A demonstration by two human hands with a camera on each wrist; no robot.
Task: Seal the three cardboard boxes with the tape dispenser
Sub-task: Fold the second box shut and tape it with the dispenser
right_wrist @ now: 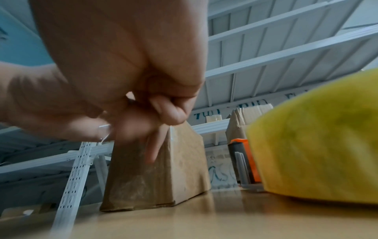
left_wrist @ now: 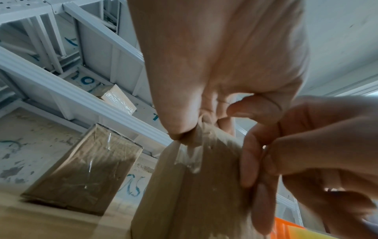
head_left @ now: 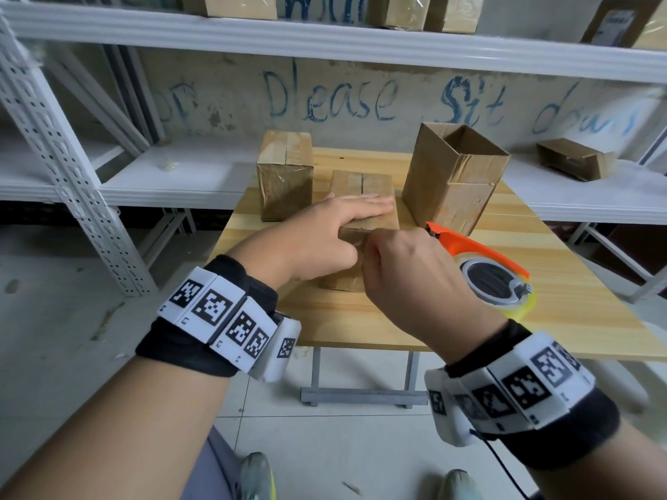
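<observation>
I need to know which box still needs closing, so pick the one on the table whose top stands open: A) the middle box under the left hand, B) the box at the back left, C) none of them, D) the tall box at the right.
D: the tall box shows an open top with its hollow inside visible, while the back left box and the middle box under the left hand have their flaps folded shut.

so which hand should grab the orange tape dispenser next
Probably the right hand: the orange tape dispenser with its yellowish roll lies on the wooden table just to its right. The left hand lies flat on the middle brown cardboard box, holding its flaps down.
</observation>
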